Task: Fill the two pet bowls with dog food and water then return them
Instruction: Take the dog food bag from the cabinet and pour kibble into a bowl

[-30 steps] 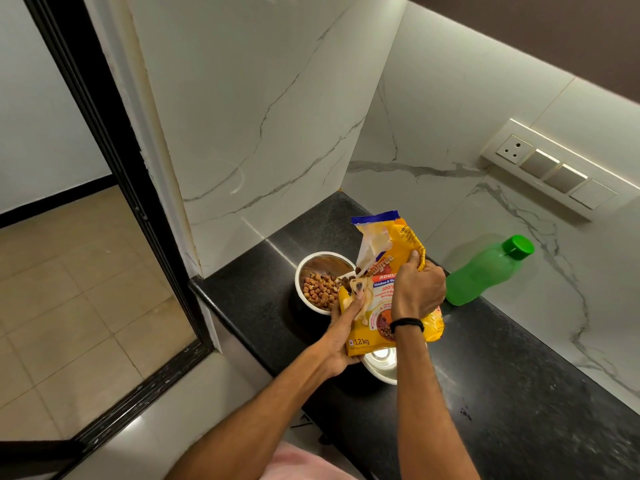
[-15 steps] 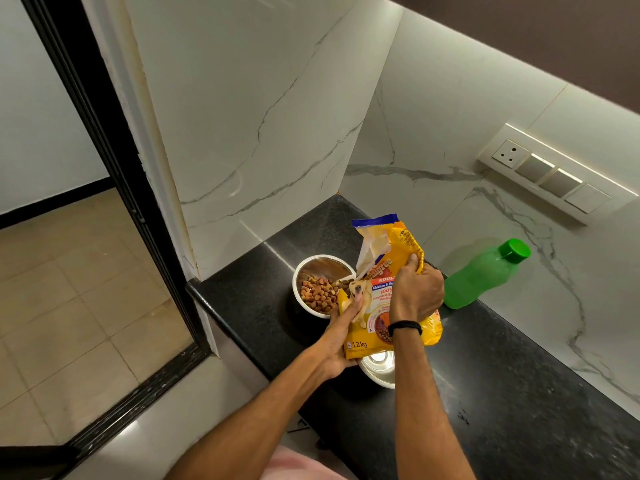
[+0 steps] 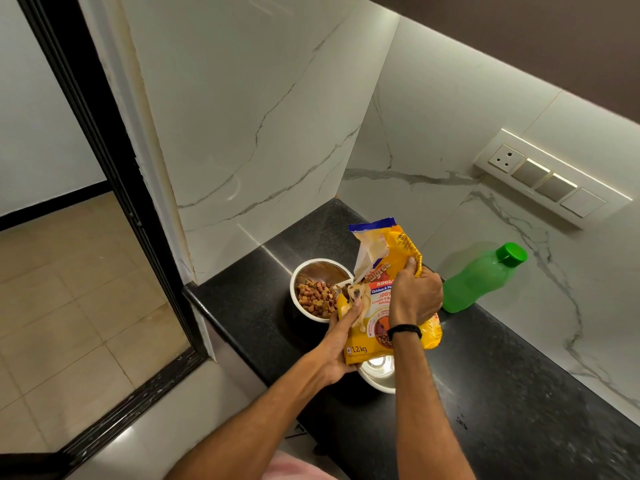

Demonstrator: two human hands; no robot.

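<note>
A yellow dog food bag point(image 3: 384, 271) is held tilted over the black counter point(image 3: 502, 393), its open corner at the rim of a steel bowl point(image 3: 304, 271) partly filled with brown kibble point(image 3: 315, 297). My left hand point(image 3: 341, 344) holds the bag's lower left edge from underneath. My right hand point(image 3: 414, 296) grips the bag's upper right side. A second steel bowl point(image 3: 377, 374) sits nearer, below the bag and mostly hidden by it; no contents show in it. A green water bottle point(image 3: 479, 278) with its cap on leans against the marble wall to the right.
Marble walls enclose the counter's far corner. A switch panel point(image 3: 550, 178) is mounted on the right wall. To the left, a black door frame point(image 3: 114, 209) opens onto a tiled floor point(image 3: 69, 289). The counter stretches on to the right.
The kibble heap in the far bowl looks slightly bigger. Both hands and the bag stay in nearly the same place.
</note>
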